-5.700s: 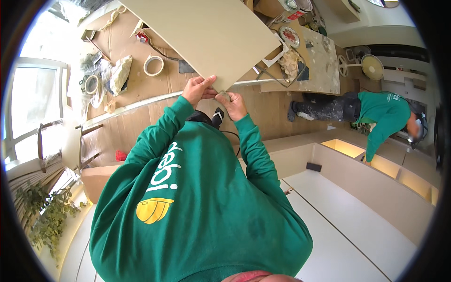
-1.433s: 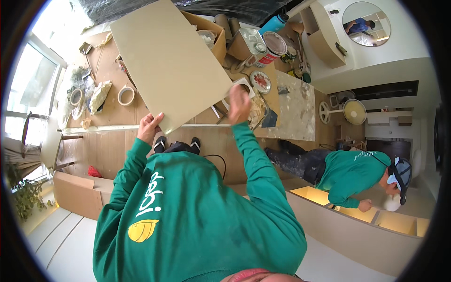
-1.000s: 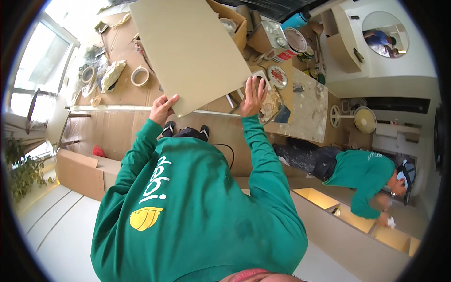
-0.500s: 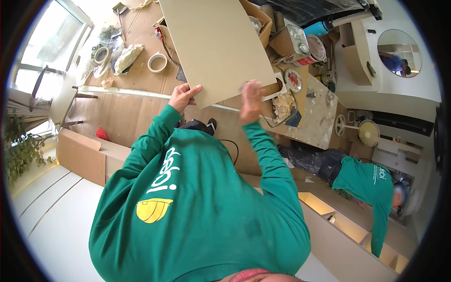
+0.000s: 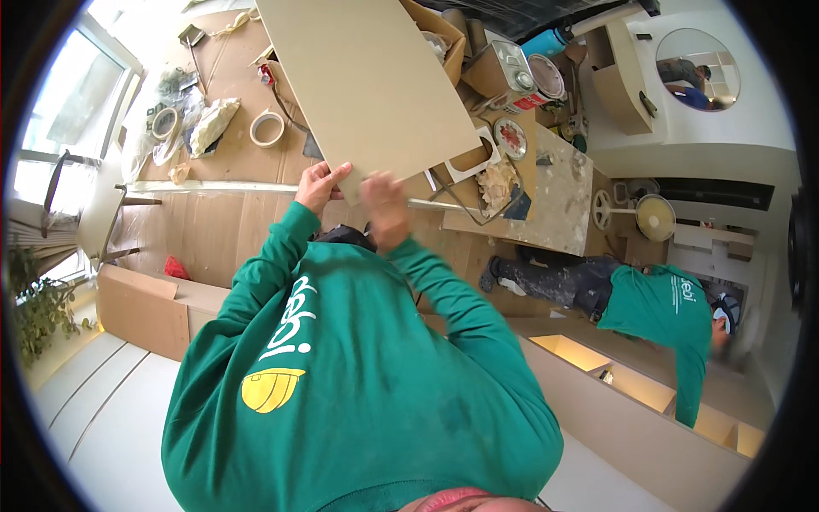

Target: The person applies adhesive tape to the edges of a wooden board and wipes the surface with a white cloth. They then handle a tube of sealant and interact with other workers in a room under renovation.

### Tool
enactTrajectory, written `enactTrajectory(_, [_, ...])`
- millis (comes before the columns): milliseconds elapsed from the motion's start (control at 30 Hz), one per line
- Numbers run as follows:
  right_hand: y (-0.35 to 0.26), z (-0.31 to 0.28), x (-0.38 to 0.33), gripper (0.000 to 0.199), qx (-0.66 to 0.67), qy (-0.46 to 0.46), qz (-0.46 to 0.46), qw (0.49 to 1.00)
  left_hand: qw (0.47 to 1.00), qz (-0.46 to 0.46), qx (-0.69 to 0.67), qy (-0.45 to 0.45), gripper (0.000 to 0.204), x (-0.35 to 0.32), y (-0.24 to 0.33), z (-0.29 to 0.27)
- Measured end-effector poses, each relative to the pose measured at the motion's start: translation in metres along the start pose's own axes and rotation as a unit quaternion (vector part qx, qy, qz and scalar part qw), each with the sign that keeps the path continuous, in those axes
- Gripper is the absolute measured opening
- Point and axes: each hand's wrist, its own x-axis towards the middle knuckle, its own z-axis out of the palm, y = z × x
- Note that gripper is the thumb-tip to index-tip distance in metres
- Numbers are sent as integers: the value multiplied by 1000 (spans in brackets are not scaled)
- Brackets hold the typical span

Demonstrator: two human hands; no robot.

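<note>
A smooth, flat, rectangular beige panel [image 5: 375,85] lies at a slant over the brown cardboard-covered tabletop [image 5: 222,162], its near corner jutting past the tabletop's front edge toward the person. That overhang probably explains the grip: the bare left hand [image 5: 317,188] pinches the panel just left of this corner, thumb on the upper face, seemingly to steady it. The bare right hand [image 5: 384,209] is at the corner's other side, fingers bent; it is too blurred to tell whether it grasps the panel, holds something small or only brushes the edge.

Supplies sit to either side of the panel, perhaps to leave its face free. Left of it is a round cream roll of tape [image 5: 267,129], lying flat. To its right are a crumpled heap of tan paper [image 5: 496,183], a round white lid with red smears [image 5: 510,138], a boxy silver metal can [image 5: 512,68] and, beyond that, a round paint can [image 5: 546,77].

The round paint can has a red label with pale print. The person's green sweatshirt [image 5: 367,367] bears large white lettering above a yellow hard-hat emblem [image 5: 273,390]; right of the panel, a bending co-worker [image 5: 653,299] wears matching green with white lettering on the back. No writing shows on the panel's face.
</note>
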Motion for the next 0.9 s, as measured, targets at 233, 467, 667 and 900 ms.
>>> enactTrajectory(233, [98,-41,3,51,-95,14,89,991,1000,7,-11,-10,37,-12,9,4])
enactTrajectory(467, [-19,-7,8,50,0,-62,-47,997,1000,-4,27,-12,40,-2,-5,-8])
enactTrajectory(667, [93,-48,5,52,-48,15,105,993,1000,11,-1,-15,40,-9,0,3])
enactTrajectory(900, [15,-19,1,51,-7,-100,-66,993,1000,-3,9,-12,40,-8,-2,-6])
